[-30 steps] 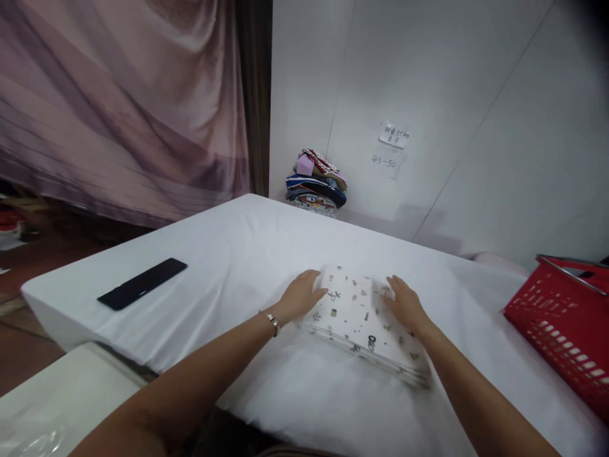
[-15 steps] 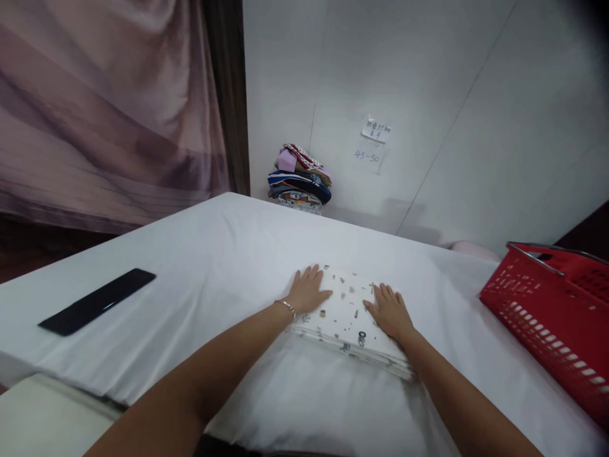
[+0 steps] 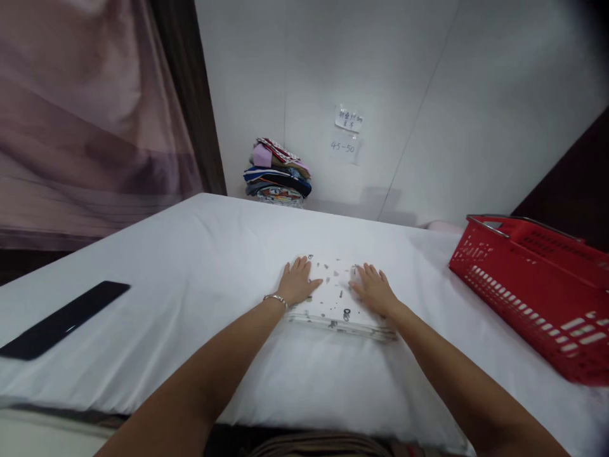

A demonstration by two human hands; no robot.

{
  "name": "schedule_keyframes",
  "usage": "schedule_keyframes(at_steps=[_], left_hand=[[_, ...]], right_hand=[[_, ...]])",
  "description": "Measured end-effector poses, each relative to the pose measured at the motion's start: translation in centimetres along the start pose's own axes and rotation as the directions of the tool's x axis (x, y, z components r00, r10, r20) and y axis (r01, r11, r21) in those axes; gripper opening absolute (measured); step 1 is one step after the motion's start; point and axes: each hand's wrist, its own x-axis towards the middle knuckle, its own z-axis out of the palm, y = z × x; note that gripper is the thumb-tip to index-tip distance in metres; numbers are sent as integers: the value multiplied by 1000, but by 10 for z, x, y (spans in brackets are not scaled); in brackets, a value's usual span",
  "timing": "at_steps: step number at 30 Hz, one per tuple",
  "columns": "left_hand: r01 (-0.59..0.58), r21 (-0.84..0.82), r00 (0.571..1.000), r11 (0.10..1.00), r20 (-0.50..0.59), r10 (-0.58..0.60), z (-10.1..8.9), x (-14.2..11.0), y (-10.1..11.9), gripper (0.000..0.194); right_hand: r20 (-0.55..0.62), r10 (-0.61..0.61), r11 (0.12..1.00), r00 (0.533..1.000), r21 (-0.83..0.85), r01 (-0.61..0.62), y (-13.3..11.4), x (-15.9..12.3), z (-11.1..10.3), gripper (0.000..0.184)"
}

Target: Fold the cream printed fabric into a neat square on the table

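Note:
A folded white cloth [image 3: 335,298] with small grey prints lies in several layers on the white-covered table [image 3: 190,266]. On its left side rests my left hand [image 3: 295,282], palm down with the fingers spread; a silver bracelet [image 3: 276,298] circles that wrist. My right hand [image 3: 375,291] lies flat on the cloth's right side, its fingers apart. Neither hand grips the cloth. Parts of its left and right edges are hidden under the hands.
A red plastic basket [image 3: 523,285] with metal handles stands at the right. Toward the left lies a flat black object [image 3: 66,317]. A stack of folded fabrics [image 3: 278,174] is beyond the far edge, by the wall with paper notes [image 3: 349,119]. A pinkish curtain [image 3: 85,127] hangs at left.
The camera view has shifted, so the table, the stack and the basket sit further left in the picture. Both hands stay flat on the folded cloth, which looks unchanged.

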Motion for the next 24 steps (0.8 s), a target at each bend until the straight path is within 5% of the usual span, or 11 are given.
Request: schedule_keyframes(at_steps=[5,13,19,24], left_hand=[[4,7,1000,1000,21,-5,0,2,2,77],[7,-142,1000,990,24,-4,-24,-10,9,68],[-266,-233,956,935,-186,225,-36,-71,7,49],[-436,-169,883,884,-268,385,-24,-98,-5,40]], right_hand=[[-27,-27,1000,999,14,27,-1,-31,12,67],[-76,-37,984,996,171,49,4,-35,6,53],[-393,-15,885,919,423,195,9,-75,-1,37],[-494,-132,863,859,369,345,17,-108,9,30]])
